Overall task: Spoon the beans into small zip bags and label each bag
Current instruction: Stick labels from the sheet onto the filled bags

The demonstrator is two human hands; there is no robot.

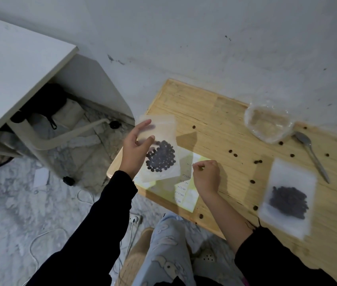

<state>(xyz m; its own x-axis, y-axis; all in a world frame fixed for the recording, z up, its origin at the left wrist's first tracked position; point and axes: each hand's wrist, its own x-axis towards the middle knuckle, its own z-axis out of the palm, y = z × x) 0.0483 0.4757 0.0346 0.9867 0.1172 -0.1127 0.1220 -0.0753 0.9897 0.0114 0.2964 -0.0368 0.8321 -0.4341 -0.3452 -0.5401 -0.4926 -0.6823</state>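
Observation:
My left hand holds a small frosted zip bag upright above the table's left edge, dark beans pooled in its lower half. My right hand rests on a sheet of written labels, thumb and forefinger pinched together at a label's corner. A second filled zip bag lies flat on the wooden table to the right. A metal spoon lies beside an almost empty clear plastic bag at the back. Several loose beans are scattered over the tabletop.
The table stands against a grey wall. A white desk with bags under it is at the left. White cables and a power strip lie on the marble floor. My patterned trouser leg is below.

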